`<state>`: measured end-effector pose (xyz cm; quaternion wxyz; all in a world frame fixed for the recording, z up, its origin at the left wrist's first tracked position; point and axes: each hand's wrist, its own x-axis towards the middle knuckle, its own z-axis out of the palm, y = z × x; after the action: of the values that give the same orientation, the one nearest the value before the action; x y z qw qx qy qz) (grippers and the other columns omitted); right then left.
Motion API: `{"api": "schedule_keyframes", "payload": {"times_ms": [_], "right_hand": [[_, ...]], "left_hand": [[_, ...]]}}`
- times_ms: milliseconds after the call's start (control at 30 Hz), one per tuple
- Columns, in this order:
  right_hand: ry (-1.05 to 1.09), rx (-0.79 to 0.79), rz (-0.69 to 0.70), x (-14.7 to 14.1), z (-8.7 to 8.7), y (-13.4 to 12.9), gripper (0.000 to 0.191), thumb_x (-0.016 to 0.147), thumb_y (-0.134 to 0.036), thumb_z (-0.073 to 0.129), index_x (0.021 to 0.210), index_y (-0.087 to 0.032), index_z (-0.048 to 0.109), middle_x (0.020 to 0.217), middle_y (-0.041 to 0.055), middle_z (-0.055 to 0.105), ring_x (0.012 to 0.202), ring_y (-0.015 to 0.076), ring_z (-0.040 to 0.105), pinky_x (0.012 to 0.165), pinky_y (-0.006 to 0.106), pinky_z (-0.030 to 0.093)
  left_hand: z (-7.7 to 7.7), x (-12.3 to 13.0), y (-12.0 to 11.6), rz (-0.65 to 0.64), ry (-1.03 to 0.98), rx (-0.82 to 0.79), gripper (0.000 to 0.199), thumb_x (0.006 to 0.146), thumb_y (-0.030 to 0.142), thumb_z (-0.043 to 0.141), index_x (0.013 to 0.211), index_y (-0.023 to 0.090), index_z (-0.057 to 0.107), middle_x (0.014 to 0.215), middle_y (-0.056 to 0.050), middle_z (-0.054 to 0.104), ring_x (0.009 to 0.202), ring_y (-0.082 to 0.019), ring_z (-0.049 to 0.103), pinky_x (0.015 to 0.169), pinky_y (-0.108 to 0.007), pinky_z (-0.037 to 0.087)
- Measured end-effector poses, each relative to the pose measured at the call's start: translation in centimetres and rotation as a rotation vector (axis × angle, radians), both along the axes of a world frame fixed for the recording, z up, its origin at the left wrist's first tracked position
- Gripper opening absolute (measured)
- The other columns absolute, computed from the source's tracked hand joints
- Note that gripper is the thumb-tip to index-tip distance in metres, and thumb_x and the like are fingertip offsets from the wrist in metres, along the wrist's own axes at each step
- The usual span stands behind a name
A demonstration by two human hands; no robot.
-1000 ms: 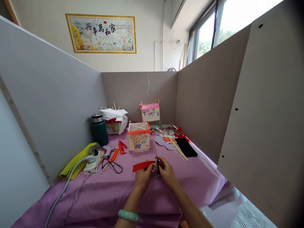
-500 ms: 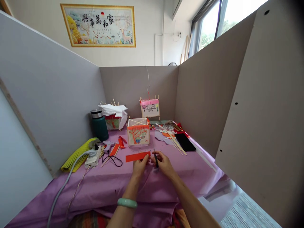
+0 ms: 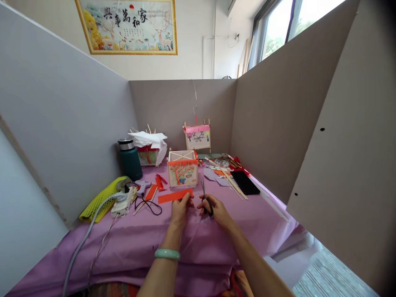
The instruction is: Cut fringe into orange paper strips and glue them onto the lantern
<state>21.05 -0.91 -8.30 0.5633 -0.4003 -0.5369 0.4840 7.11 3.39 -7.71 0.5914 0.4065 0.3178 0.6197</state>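
Pinched between the thumb and fingers of my left hand [image 3: 180,209] is an orange-red paper strip [image 3: 173,196], which stretches out to the left. A pale green bangle circles that wrist. My right hand [image 3: 217,211] is closed on black-handled scissors [image 3: 208,204], whose blades point up and away, apart from the strip. Just beyond both hands stands a box-shaped lantern [image 3: 183,173] with a stick frame, a drawn tree on its front panel and an orange fringe along the top.
On the left are a teal bottle [image 3: 130,160], a power strip [image 3: 120,207], a glue gun [image 3: 142,187] and yellow mesh [image 3: 102,202]. A phone [image 3: 245,182] and thin wooden sticks [image 3: 232,184] lie right. A pink-topped lantern [image 3: 198,137] hangs behind. Grey panels [image 3: 182,103] enclose the table.
The scissors have moved apart from the strip, a little to the right, and turned so their handle loops show. My left hand has shifted the strip slightly left and tilted it.
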Motion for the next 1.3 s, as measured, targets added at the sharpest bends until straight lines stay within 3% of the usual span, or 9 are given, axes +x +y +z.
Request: {"api": "schedule_keyframes", "payload": {"times_ms": [133, 400, 567, 733, 900, 1033, 1167, 1300], "right_hand": [[-0.05, 0.003, 0.027, -0.3, -0.3, -0.1, 0.04, 0.08, -0.049, 0.064, 0.105, -0.018, 0.056, 0.077, 0.0007, 0.065, 0.061, 0.0136, 0.06, 0.062, 0.029, 0.048], [-0.072, 0.015, 0.02, -2.2, 0.0, -0.6, 0.035, 0.08, -0.046, 0.062, 0.103, -0.02, 0.056, 0.074, -0.001, 0.063, 0.057, 0.0127, 0.057, 0.057, 0.027, 0.047], [-0.122, 0.109, -0.174, -3.0, -1.4, 0.2, 0.036, 0.074, -0.038, 0.071, 0.104, -0.022, 0.059, 0.072, -0.0024, 0.062, 0.06, 0.0132, 0.056, 0.056, 0.024, 0.044], [0.053, 0.174, -0.308, -3.3, -1.0, 1.5, 0.046, 0.069, -0.035, 0.074, 0.109, -0.021, 0.055, 0.087, 0.0019, 0.067, 0.077, 0.0163, 0.061, 0.065, 0.025, 0.047], [0.168, 0.152, -0.32, -3.7, -0.2, 2.0, 0.044, 0.066, -0.038, 0.073, 0.102, -0.022, 0.053, 0.073, -0.0029, 0.061, 0.063, 0.0124, 0.056, 0.059, 0.024, 0.044], [0.196, 0.129, -0.325, -3.3, 0.3, 1.5, 0.046, 0.064, -0.041, 0.072, 0.101, -0.023, 0.052, 0.072, -0.0038, 0.058, 0.062, 0.0121, 0.054, 0.06, 0.025, 0.045], [0.174, 0.107, -0.336, -2.1, 0.9, 1.1, 0.044, 0.064, -0.038, 0.07, 0.102, -0.023, 0.053, 0.069, -0.0043, 0.055, 0.061, 0.0121, 0.053, 0.06, 0.026, 0.045], [0.108, 0.09, -0.326, -0.1, 0.9, 1.2, 0.043, 0.063, -0.035, 0.068, 0.101, -0.021, 0.054, 0.066, -0.0053, 0.053, 0.058, 0.0112, 0.049, 0.058, 0.025, 0.041]], "left_hand": [[0.3, -0.1, 0.1, -0.029, -0.066, -0.001, 0.031, 0.065, 0.04, 0.074, 0.064, 0.01, 0.066, 0.052, -0.003, 0.059, 0.045, -0.011, 0.052, 0.049, -0.024, 0.041], [0.1, 0.3, 0.7, 0.068, -0.239, -0.039, 0.031, 0.059, 0.037, 0.08, 0.066, 0.012, 0.063, 0.057, 0.001, 0.06, 0.044, -0.007, 0.048, 0.047, -0.022, 0.038], [0.1, 0.4, 0.3, 0.046, -0.309, -0.039, 0.033, 0.055, 0.034, 0.084, 0.065, 0.014, 0.06, 0.054, 0.004, 0.055, 0.045, -0.006, 0.046, 0.048, -0.021, 0.036], [-0.3, 0.7, 0.0, 0.036, -0.173, -0.004, 0.036, 0.054, 0.036, 0.084, 0.06, 0.014, 0.057, 0.046, 0.007, 0.047, 0.043, -0.006, 0.041, 0.046, -0.021, 0.031], [-0.7, 1.0, 0.1, 0.029, 0.0, 0.018, 0.034, 0.056, 0.04, 0.081, 0.06, 0.014, 0.06, 0.045, 0.005, 0.047, 0.042, -0.007, 0.04, 0.044, -0.022, 0.028], [-0.5, 1.0, -0.2, 0.007, 0.048, 0.05, 0.036, 0.058, 0.041, 0.081, 0.057, 0.014, 0.058, 0.045, 0.004, 0.047, 0.042, -0.007, 0.04, 0.045, -0.022, 0.029], [0.1, 0.6, -0.4, -0.01, -0.155, 0.047, 0.039, 0.065, 0.051, 0.075, 0.062, 0.016, 0.057, 0.049, 0.003, 0.05, 0.048, -0.01, 0.047, 0.053, -0.024, 0.039], [0.7, -0.9, -0.1, 0.012, -0.427, -0.02, 0.053, 0.07, 0.07, 0.058, 0.079, 0.018, 0.064, 0.068, -0.002, 0.062, 0.06, -0.014, 0.057, 0.063, -0.03, 0.047]]}}
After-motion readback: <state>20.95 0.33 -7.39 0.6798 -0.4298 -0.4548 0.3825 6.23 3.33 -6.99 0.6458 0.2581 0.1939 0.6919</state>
